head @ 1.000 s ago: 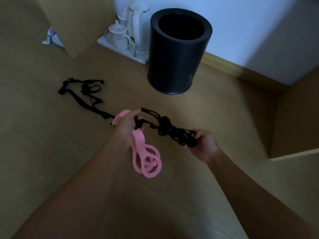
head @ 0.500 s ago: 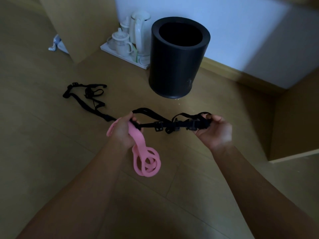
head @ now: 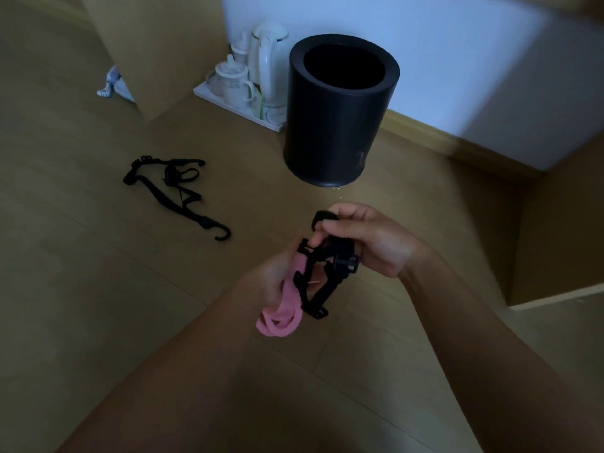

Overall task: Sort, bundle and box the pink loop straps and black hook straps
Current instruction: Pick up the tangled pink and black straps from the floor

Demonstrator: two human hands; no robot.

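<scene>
My left hand grips the pink loop straps, whose loops hang down below the fist. A black hook strap is folded up between both hands; part of it dangles beside the pink loops. My right hand pinches the top of that black strap, right against my left hand. A second black hook strap lies loose on the wooden floor to the left, its hook end pointing toward me.
A tall black cylindrical bin stands open just beyond my hands. Behind it a white tray carries a kettle and cups by the wall. A wooden panel rises at the back left, another wooden unit at the right.
The black strap was stretched out between my hands; now my right hand has come in to my left and the strap is folded into a bunch.
</scene>
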